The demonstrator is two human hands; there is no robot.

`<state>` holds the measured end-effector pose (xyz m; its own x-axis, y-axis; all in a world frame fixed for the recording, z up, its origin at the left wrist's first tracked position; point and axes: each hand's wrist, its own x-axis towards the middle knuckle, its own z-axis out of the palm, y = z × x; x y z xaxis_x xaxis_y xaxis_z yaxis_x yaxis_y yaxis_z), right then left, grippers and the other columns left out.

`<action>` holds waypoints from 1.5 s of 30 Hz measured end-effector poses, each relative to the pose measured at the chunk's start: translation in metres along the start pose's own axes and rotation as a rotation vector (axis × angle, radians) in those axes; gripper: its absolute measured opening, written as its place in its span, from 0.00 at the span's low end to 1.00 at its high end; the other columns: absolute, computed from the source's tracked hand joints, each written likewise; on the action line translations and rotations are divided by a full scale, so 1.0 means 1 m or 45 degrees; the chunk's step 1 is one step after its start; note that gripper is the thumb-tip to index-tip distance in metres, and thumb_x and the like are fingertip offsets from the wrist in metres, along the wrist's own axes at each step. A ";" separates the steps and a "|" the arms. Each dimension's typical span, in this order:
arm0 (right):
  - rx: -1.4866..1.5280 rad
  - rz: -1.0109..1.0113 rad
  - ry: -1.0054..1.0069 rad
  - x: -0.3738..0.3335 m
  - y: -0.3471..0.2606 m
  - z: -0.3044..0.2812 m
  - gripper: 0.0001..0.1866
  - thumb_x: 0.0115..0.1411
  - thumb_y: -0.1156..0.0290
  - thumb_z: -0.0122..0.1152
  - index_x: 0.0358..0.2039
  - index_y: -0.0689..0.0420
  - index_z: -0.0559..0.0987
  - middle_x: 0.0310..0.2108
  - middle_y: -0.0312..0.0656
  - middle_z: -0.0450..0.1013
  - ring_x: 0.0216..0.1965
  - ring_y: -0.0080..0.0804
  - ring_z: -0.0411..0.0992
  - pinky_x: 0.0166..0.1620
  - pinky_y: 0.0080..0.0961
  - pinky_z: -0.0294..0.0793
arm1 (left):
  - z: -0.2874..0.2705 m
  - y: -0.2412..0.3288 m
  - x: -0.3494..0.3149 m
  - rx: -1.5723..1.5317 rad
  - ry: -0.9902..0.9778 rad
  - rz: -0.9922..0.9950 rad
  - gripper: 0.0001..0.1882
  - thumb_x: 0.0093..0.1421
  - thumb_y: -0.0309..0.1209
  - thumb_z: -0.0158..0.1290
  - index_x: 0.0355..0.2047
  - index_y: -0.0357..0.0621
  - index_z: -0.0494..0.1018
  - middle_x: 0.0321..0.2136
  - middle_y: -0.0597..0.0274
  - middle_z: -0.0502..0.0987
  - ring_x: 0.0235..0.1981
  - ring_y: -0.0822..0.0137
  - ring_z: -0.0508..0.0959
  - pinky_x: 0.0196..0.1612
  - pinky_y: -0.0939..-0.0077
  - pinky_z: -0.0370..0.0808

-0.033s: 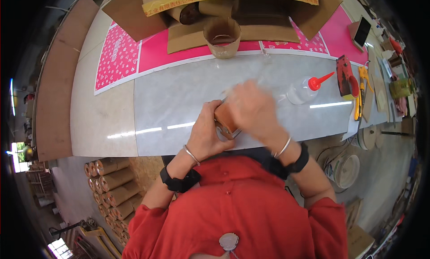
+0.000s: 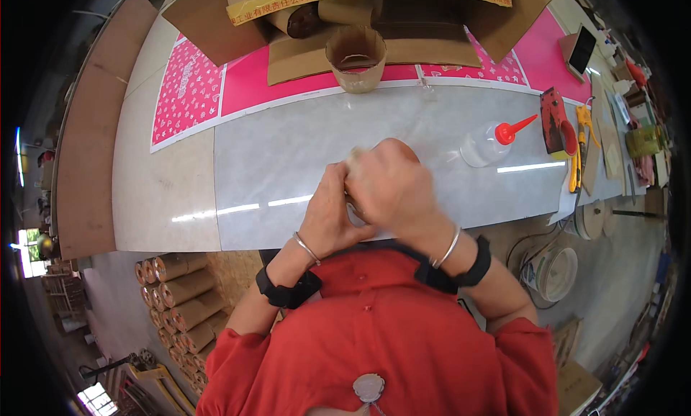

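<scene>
In the head view, my left hand (image 2: 329, 209) is closed around a small orange-brown piece (image 2: 352, 202) at the table's near edge. Most of the piece is hidden now; a glimpse shows between my hands. Over it lies my right hand (image 2: 394, 186), blurred by motion, with its fingers curled in. Something pale (image 2: 355, 157) shows at its fingertips, too small and smeared to name. To the right of my hands, a clear squeeze bottle (image 2: 481, 147) with a red nozzle lies tilted on the grey tabletop (image 2: 288, 142).
An open cardboard box (image 2: 209, 31) holding brown rolls stands at the far side, with a cut cardboard tube (image 2: 357, 81) before it. Pink printed sheets (image 2: 188, 92) lie under it. At right are a red tool (image 2: 556, 124), yellow-handled cutter (image 2: 576, 168) and phone (image 2: 580, 54).
My right hand has shifted a little left across the orange-brown piece and covers more of it. My left hand has stayed in place.
</scene>
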<state>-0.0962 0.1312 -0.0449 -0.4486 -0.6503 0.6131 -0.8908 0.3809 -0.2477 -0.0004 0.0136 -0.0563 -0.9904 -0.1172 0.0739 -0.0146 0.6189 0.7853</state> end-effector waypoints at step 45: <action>0.348 0.948 -0.249 -0.040 0.079 0.003 0.17 0.56 0.59 0.52 0.24 0.62 0.70 0.26 0.56 0.70 0.30 0.56 0.70 0.34 0.45 0.67 | -0.028 0.013 0.028 0.720 -0.149 0.310 0.48 0.36 0.48 0.66 0.53 0.36 0.58 0.46 0.48 0.67 0.47 0.53 0.68 0.51 0.62 0.61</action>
<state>-0.1490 0.1853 -0.0908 -0.9118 -0.4027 0.0799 -0.3292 0.6008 -0.7285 -0.0244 -0.0038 -0.0267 -0.9825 0.1448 0.1170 0.1743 0.9361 0.3055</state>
